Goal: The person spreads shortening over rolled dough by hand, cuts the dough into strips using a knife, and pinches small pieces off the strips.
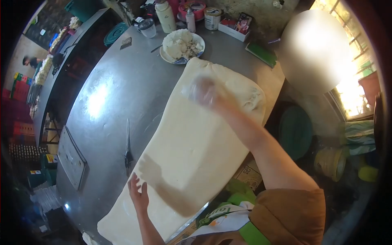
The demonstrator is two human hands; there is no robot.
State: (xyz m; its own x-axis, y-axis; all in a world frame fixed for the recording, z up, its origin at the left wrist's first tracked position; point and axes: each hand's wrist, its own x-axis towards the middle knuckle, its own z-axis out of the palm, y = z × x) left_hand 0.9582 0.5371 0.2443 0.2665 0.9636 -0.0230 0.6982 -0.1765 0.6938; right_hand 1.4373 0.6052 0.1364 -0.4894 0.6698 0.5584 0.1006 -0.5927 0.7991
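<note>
A long, thick sheet of pale dough (196,151) lies slantwise across the metal table (110,77). Over its far part is my right hand (204,92), smeared by motion, with something whitish and translucent around it; its fingers cannot be made out. My left hand (139,191) is at the near left edge of the dough, fingers apart and holding nothing. Left of the dough lies a thin dark-handled tool (128,147). Just beyond the far end of the dough, a plate (199,42) bears a white heap (177,43), with a utensil handle sticking out at its left.
Along the back stand a pale bottle (165,17), a lidded clear cup (147,28), a can (212,18) and a white box (233,31). A green object (261,55) lies at the back right. A flat metal plate (72,157) lies at the left edge. A person (32,62) is far left.
</note>
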